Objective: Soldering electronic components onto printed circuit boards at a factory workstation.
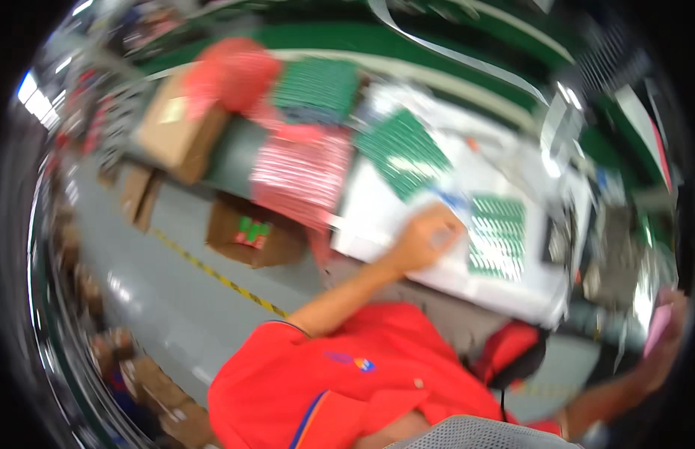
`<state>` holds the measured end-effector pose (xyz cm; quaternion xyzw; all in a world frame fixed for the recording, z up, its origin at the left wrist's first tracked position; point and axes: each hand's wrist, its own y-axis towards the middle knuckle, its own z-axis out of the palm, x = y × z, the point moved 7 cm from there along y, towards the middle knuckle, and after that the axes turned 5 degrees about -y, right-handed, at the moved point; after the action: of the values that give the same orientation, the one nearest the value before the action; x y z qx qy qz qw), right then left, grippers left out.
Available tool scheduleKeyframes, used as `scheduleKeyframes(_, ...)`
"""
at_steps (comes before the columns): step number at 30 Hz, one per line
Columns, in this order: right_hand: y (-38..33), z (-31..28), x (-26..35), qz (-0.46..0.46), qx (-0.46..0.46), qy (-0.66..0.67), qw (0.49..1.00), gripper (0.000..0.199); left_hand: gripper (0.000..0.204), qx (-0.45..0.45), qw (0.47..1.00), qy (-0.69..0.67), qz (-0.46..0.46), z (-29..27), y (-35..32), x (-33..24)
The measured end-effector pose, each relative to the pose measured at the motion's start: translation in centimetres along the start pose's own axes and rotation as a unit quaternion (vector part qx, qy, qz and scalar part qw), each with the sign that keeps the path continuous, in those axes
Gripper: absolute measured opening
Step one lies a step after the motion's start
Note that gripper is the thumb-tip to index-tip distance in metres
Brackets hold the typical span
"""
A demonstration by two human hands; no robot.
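Observation:
My left hand (430, 236) is closed above the white tabletop (373, 224). Its fingers are curled, and a smear of blue and white shows beside them, too blurred to name. Just to its right lies a green circuit board panel (497, 236) with rows of light parts. Another green board panel (406, 153) lies tilted beyond the hand. At the far right rim my right hand (668, 333), arm stretched out, holds a pink piece (658, 329) that looks thin and flat; its kind cannot be made out.
Pink bubble wrap (302, 168) and a stack of green boards (316, 86) stand left of the tabletop. Beyond are a red plastic bag (235, 75) and a cardboard box (175, 138). An open carton (276, 232) sits lower. Grey items (613, 254) lie at right.

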<state>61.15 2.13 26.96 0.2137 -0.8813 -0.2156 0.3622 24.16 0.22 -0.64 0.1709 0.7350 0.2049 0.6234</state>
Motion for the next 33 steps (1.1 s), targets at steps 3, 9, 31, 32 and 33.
scheduleKeyframes(3,-13.1,10.8,5.0,-0.166,0.363,0.309,0.863,0.027,0.008,0.019,0.999,0.002,-0.028,0.3,0.0,0.7)
scheduleKeyframes(9,-19.9,23.7,0.1,0.333,0.187,0.538,0.752,0.035,0.006,0.049,0.996,-0.016,-0.068,0.3,0.8,0.5)
scheduleKeyframes(31,-18.1,18.1,-16.9,0.247,-0.314,0.696,0.597,0.055,0.004,0.036,0.996,0.071,-0.034,1.0,1.0,-0.6)
scheduleKeyframes(32,-18.9,17.8,-16.2,0.245,-0.318,0.671,0.623,0.058,0.004,0.034,0.996,0.076,-0.029,1.0,1.0,-0.7)
scheduleKeyframes(33,-20.0,17.4,-15.5,0.245,-0.33,0.65,0.639,0.061,0.004,0.032,0.996,0.08,-0.025,1.0,1.0,-0.8)
